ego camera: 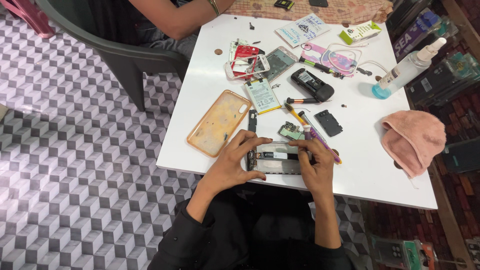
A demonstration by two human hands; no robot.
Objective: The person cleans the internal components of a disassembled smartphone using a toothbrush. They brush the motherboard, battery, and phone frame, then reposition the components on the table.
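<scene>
At 6 o'clock on table [210, 85]: left hand [235, 165] and right hand [315, 165] both pinching opened phone [277, 161]; case [218, 122] at 10, cloth [414, 140] at 3.

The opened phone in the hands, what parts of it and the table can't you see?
- Opened phone, head view: its right end is hidden under the right hand, its left edge under the left hand; the inner parts are too small to tell.
- Purple tool: its lower end is hidden by the right hand, so its grip there cannot be judged.
- Person across the table: cut off by the top edge.
- Gadgets at the bottom right: cut off and blurred.
</scene>
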